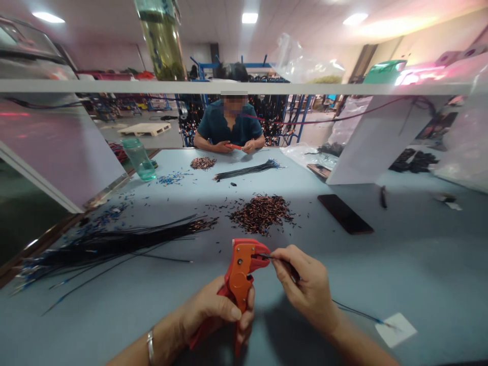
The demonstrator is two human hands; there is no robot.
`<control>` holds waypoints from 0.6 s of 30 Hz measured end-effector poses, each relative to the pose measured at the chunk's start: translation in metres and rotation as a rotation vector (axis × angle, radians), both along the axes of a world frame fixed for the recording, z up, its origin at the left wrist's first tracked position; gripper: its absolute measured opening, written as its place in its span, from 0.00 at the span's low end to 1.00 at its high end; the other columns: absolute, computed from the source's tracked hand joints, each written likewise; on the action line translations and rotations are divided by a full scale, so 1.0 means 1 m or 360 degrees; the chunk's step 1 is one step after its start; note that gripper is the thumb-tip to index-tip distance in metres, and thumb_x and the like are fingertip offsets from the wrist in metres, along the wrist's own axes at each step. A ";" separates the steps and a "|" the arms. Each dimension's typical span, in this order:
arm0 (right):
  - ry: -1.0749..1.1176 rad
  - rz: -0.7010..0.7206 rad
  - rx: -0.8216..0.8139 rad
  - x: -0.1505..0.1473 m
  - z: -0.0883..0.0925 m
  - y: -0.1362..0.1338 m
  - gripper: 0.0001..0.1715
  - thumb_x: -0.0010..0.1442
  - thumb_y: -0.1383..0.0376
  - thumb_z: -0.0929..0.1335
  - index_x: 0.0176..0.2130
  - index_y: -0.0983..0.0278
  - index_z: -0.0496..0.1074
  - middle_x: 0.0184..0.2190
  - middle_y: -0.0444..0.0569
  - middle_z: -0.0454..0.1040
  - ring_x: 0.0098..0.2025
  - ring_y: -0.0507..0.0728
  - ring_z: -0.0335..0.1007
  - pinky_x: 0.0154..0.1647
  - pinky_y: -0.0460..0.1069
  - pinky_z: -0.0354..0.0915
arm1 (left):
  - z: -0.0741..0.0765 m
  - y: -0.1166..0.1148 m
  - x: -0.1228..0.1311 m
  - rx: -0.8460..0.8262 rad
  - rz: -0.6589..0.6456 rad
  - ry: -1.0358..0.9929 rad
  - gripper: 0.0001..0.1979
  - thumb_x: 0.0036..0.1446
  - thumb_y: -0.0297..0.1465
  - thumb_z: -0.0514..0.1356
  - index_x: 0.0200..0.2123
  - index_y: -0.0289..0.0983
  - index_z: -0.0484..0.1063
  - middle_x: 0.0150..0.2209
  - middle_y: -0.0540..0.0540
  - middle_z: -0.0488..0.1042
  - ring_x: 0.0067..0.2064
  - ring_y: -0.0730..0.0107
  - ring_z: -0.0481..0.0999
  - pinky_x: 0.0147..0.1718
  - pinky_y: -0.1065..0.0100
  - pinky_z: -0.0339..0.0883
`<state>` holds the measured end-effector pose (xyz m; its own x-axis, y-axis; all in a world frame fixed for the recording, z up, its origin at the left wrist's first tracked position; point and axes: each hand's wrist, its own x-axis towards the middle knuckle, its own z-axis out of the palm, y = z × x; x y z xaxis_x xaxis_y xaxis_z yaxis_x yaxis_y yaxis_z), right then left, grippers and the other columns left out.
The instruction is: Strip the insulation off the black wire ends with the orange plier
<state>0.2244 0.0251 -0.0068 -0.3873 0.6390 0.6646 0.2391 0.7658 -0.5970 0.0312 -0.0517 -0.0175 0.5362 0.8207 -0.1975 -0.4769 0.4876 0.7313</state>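
My left hand [219,307] is wrapped round the handles of a red and orange wire stripper [241,274], held upright with its jaws towards the right. Between the fingertips of my right hand [305,279] is a thin black wire [337,303], one end of it at the stripper's jaws. The wire's other end trails out below my right wrist, over a small white card [396,330]. Just beyond the stripper lies a pile of short black and copper pieces [263,213]. To the left spreads a bundle of black wires [125,241] with blue ends.
A phone [345,213] lies at the right. Across the table [419,254] a person [229,124] holds a red tool near another wire bundle [247,170]. A green bottle [139,160] stands at the left. A white shelf [267,88] spans overhead.
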 end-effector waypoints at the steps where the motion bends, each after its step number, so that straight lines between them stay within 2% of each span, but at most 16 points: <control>1: -0.0006 0.0005 -0.0007 0.000 -0.001 0.000 0.06 0.62 0.72 0.64 0.37 0.64 0.70 0.23 0.41 0.63 0.21 0.49 0.59 0.22 0.45 0.56 | 0.000 0.000 0.000 0.0000 0.0000 -0.0006 0.14 0.41 0.28 0.64 0.34 0.32 0.70 0.24 0.48 0.72 0.23 0.71 0.71 0.28 0.66 0.66; 12: -0.0009 0.0100 0.0005 0.000 0.004 0.000 0.08 0.63 0.71 0.63 0.37 0.63 0.71 0.22 0.41 0.61 0.22 0.51 0.57 0.21 0.46 0.54 | -0.003 0.001 -0.001 0.0033 -0.0052 0.0013 0.13 0.44 0.32 0.65 0.33 0.32 0.70 0.23 0.47 0.72 0.23 0.69 0.72 0.31 0.62 0.69; 18: -0.0036 0.0082 -0.0009 0.000 0.002 0.001 0.08 0.63 0.71 0.63 0.37 0.63 0.71 0.22 0.42 0.62 0.22 0.51 0.58 0.22 0.46 0.54 | -0.003 0.000 -0.003 0.0043 -0.0042 0.0059 0.13 0.45 0.32 0.65 0.34 0.32 0.70 0.24 0.46 0.73 0.24 0.69 0.73 0.30 0.64 0.69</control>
<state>0.2249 0.0263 -0.0048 -0.4345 0.6216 0.6517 0.2130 0.7740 -0.5962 0.0285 -0.0512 -0.0202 0.5506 0.8115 -0.1958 -0.4363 0.4797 0.7613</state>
